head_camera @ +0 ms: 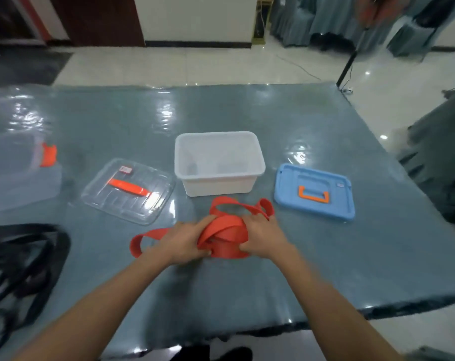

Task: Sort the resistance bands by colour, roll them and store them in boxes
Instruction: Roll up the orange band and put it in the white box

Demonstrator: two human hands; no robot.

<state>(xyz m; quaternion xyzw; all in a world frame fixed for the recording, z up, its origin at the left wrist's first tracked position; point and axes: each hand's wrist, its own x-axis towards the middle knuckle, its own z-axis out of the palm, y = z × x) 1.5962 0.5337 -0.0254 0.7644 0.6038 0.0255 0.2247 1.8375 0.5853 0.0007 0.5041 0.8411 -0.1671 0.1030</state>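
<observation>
A bundle of red resistance bands (225,234) lies on the grey table just in front of an open white box (218,162). My left hand (184,241) grips the bundle's left side and my right hand (262,237) grips its right side. Loose red loops stick out to the left and toward the back right. Black resistance bands (25,261) lie in a heap at the table's left edge.
A blue lid with an orange handle (315,194) lies right of the white box. A clear lid with an orange handle (128,190) lies to the left. A clear box with an orange latch (18,173) stands at far left. The table's front edge (247,332) is near me.
</observation>
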